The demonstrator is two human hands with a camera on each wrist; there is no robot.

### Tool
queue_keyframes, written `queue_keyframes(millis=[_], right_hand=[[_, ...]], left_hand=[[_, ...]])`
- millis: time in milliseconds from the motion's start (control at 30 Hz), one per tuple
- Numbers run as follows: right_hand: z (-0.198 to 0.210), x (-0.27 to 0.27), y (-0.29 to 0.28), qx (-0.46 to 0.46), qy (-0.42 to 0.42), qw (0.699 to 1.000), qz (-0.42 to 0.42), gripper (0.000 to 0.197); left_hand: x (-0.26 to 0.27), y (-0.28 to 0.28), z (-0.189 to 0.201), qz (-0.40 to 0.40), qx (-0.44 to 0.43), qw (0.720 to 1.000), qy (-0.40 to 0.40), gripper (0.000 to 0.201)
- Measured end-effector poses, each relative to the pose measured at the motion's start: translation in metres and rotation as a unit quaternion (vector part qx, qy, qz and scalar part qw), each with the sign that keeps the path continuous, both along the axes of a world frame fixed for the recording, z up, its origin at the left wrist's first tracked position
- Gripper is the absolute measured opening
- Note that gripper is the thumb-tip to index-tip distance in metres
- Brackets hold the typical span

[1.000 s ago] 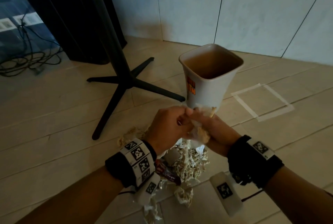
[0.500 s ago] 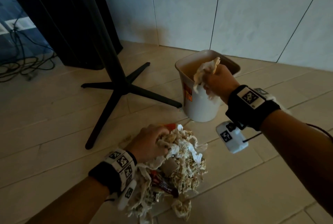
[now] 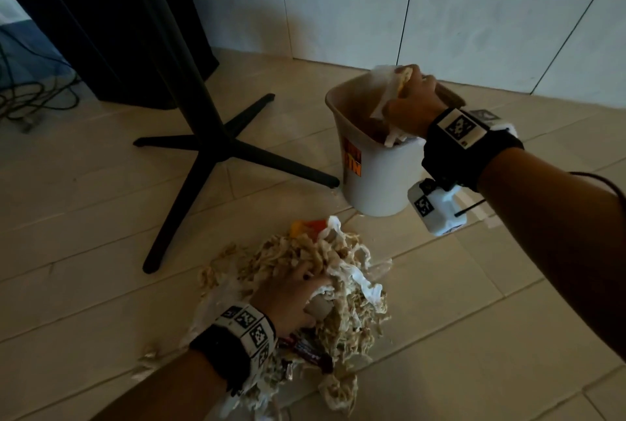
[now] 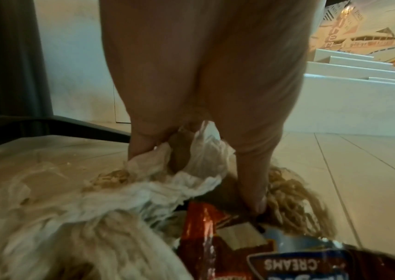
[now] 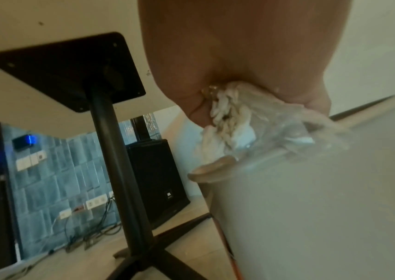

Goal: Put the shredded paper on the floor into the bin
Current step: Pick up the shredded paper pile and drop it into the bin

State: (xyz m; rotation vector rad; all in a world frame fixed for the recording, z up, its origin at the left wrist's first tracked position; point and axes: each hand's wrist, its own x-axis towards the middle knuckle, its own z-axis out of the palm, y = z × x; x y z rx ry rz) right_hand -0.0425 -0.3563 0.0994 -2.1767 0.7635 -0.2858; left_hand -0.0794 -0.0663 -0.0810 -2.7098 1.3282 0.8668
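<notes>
A heap of beige shredded paper [image 3: 352, 302] mixed with white tissue lies on the tiled floor. My left hand [image 3: 315, 288] is dug into the heap, and in the left wrist view its fingers [image 4: 143, 145] and thumb curl round a fold of white paper [image 4: 203, 157]. The white bin [image 3: 376, 183] with an orange label stands beyond the heap. My right hand [image 3: 403, 88] hovers over the bin's mouth and grips a wad of paper [image 3: 386, 92]. In the right wrist view the wad [image 5: 230, 121] hangs from the fist just above the bin's rim [image 5: 215, 168].
A brown snack wrapper [image 3: 305, 351] and an orange scrap [image 3: 306, 225] lie in the heap. A black table pedestal with a cross base [image 3: 216, 149] stands left of the bin. Behind it are a dark speaker [image 3: 118, 14] and cables [image 3: 30, 98]. The wall is close behind the bin.
My right hand has carried its wad from the heap up over the bin's mouth. My left hand has dropped onto the heap and pushed deeper into it.
</notes>
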Motion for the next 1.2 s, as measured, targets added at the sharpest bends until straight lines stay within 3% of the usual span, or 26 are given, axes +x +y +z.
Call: queue_keyframes(millis=[167,333,600,700,833,933,1000,1067,1133,1200], right_hand=[[-0.015,-0.006,-0.004,-0.096,0.095,0.989,0.058,0.080],[-0.006,-0.020,0.006,-0.137,0.019,0.989,0.060,0.081],[-0.005,-0.081,0.061,-0.131,-0.231,0.960,0.090,0.041],[-0.018,-0.097,0.082,-0.037,-0.247,0.961,0.115,0.037],[-0.037,-0.100,0.101,0.165,-0.118,0.962,0.183,0.063],[-0.056,-0.100,0.105,0.274,-0.074,0.929,0.238,0.080],[-0.067,-0.102,0.106,0.325,-0.067,0.907,0.260,0.080],[-0.072,-0.104,0.110,0.416,-0.084,0.861,0.280,0.081],[-0.072,-0.106,0.118,0.466,-0.116,0.821,0.308,0.064],[-0.067,-0.107,0.126,0.455,-0.147,0.822,0.308,0.037]], left_hand=[[0.006,-0.001,0.006,0.026,-0.030,0.999,-0.001,0.065],[0.013,0.004,0.024,0.065,-0.087,0.994,0.008,0.065],[0.026,0.014,0.056,0.163,-0.227,0.960,0.028,0.068],[0.027,0.012,0.075,0.169,-0.272,0.947,0.022,0.066],[0.019,0.007,0.103,0.184,-0.340,0.920,0.058,0.054],[0.009,0.002,0.124,0.179,-0.390,0.897,0.107,0.051],[0.002,-0.001,0.135,0.170,-0.420,0.883,0.123,0.049],[-0.002,-0.003,0.141,0.164,-0.445,0.873,0.111,0.047],[-0.005,-0.005,0.143,0.144,-0.465,0.870,0.083,0.047],[-0.008,-0.007,0.140,0.128,-0.478,0.867,0.063,0.051]])
